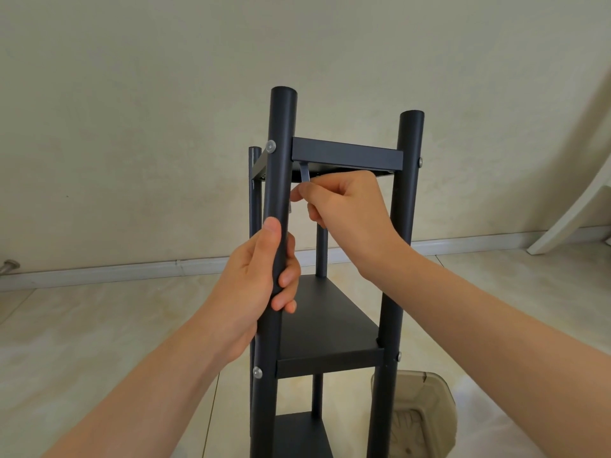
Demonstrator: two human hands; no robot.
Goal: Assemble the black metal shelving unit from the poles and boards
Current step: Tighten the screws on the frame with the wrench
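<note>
Currently right hand (344,203) is pinching a hex key (305,175) under the top board (347,155) of the upright shelving unit (324,325) dead ahead; left hand (264,276) is gripping the near-left pole (281,143). Probably tightening: keeping key square, bracing pole, snugging without stripping.

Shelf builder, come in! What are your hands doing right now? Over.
Left grip wrapped round front-left pole. Right grip pinching hex key under top board. Bin off right, not blocking. Over.

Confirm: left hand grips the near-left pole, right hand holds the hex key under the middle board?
Wrong board. Head view: the right hand holds the hex key under the top board, not the middle one. The left hand does grip the near-left pole.
</note>
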